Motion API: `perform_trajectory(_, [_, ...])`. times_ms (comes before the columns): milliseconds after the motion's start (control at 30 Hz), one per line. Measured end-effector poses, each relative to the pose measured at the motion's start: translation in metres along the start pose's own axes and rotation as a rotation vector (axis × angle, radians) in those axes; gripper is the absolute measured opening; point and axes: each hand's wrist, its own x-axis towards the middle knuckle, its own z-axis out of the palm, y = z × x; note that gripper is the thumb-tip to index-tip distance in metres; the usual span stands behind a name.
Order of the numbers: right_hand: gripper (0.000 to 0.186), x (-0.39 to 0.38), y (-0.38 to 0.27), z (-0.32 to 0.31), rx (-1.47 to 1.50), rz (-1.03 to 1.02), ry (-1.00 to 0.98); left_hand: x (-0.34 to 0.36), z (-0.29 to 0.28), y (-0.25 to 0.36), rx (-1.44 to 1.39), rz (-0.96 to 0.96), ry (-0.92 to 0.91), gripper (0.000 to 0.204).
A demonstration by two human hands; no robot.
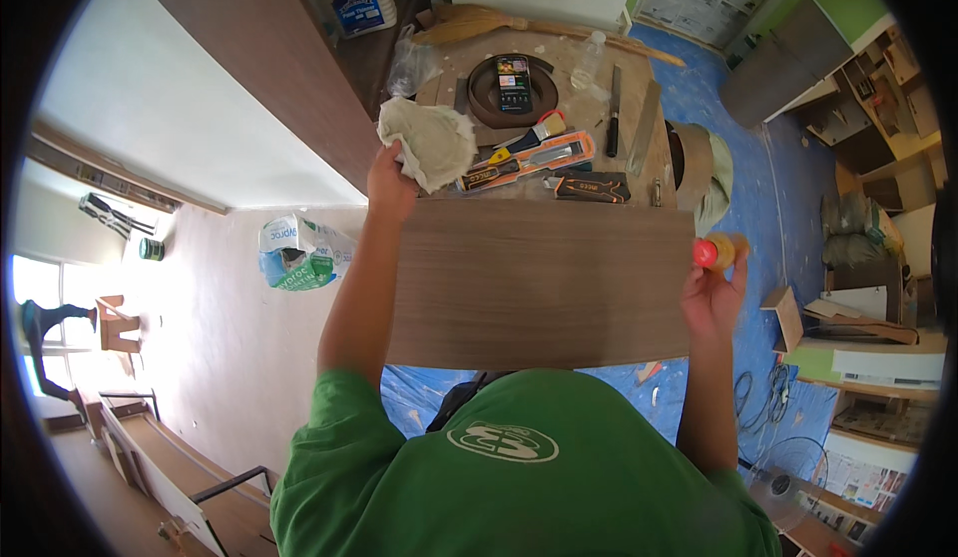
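My left hand (pixel 392 186) is closed around a crumpled off-white rag (pixel 431 146), held over the left part of the cluttered worktable. Out to the right, my right hand (pixel 713 302) grips a small bottle (pixel 725 252) with a red cap and yellowish body, slightly blurred. A brown wood-grain board (pixel 539 282) lies flat between my arms. Just beyond it are a utility knife (pixel 592 189), a chisel (pixel 554 153) in orange packaging and a paintbrush (pixel 544 130). Behind these a phone (pixel 513 83) rests on a coil of brown edging strip (pixel 481 108).
A broom (pixel 479 26) lies along the table's far side, near a clear plastic bottle (pixel 589 61) and a long dark-handled blade (pixel 614 113). A white jug (pixel 361 3) stands on a shelf. Left is a green-white sack (pixel 297 253). Blue sheeting (pixel 763 178) covers the floor.
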Motion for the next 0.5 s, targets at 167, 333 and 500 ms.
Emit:
perform_trajectory(167, [0.048, 0.026, 0.057, 0.046, -0.028, 0.054, -0.027, -0.076, 0.019, 0.011, -0.254, -0.246, -0.039, 0.048])
perform_trajectory(333, [0.046, 0.039, 0.109, 0.099, -0.111, 0.136, -0.042, -0.12, -0.001, -0.006, -0.459, -0.311, -0.468, 0.055])
perform_trajectory(500, [0.05, 0.054, 0.142, 0.11, -0.246, 0.177, -0.132, -0.155, 0.012, -0.017, -0.248, -0.367, -0.309, 0.055])
